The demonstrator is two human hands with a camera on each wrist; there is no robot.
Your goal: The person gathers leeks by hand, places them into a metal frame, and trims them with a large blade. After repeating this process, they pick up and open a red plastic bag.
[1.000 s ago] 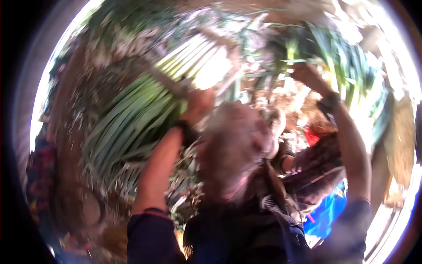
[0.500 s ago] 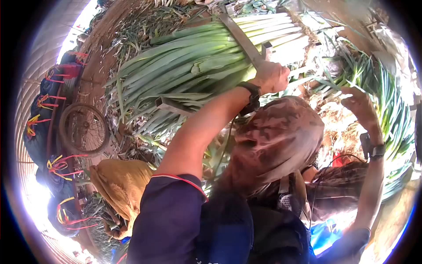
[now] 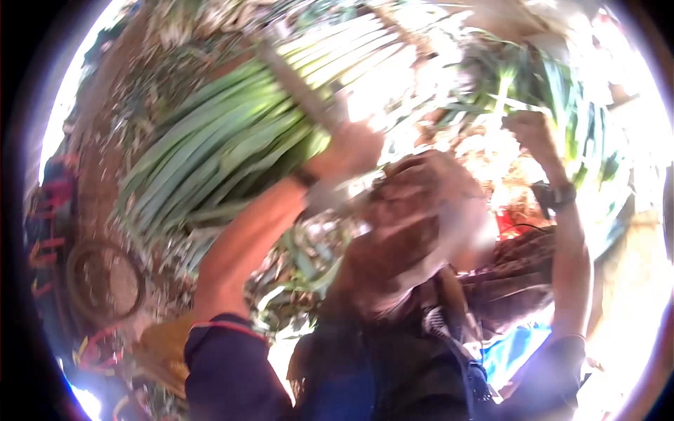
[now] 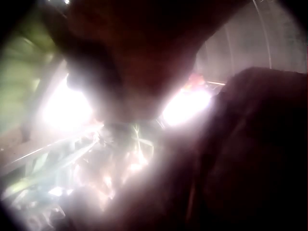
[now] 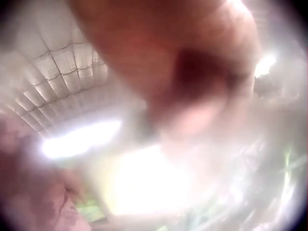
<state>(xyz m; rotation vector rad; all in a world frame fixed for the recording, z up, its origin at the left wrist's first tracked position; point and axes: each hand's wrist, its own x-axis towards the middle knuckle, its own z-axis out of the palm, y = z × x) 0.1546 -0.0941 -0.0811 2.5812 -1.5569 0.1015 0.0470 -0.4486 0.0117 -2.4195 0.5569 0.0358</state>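
In the head view my left hand [image 3: 347,151] is curled at the near end of a flat metal bar [image 3: 298,84], which crosses a large bundle of leeks [image 3: 225,137]. Their green leaves fan out to the left and the white stems point to the upper right. On the other side my right hand [image 3: 533,137] is raised beside a second pile of leeks [image 3: 569,105], its fingers curled. The right wrist view shows those fingers [image 5: 197,110] close up and blurred, with nothing visible held in them. The left wrist view is mostly dark.
A cap [image 3: 414,210] fills the middle of the head view. Pale leek roots [image 3: 516,168] lie below the right hand. Loose leaves [image 3: 302,259] litter the ground. At the left are a wheel [image 3: 105,281] and a yellowish sack [image 3: 165,347]. Something blue [image 3: 516,351] lies lower right.
The head view has swung, so the leeks, bar and both hands now appear further left, and the picture has blurred. My left hand stays at the bar's end; my right hand stays curled.
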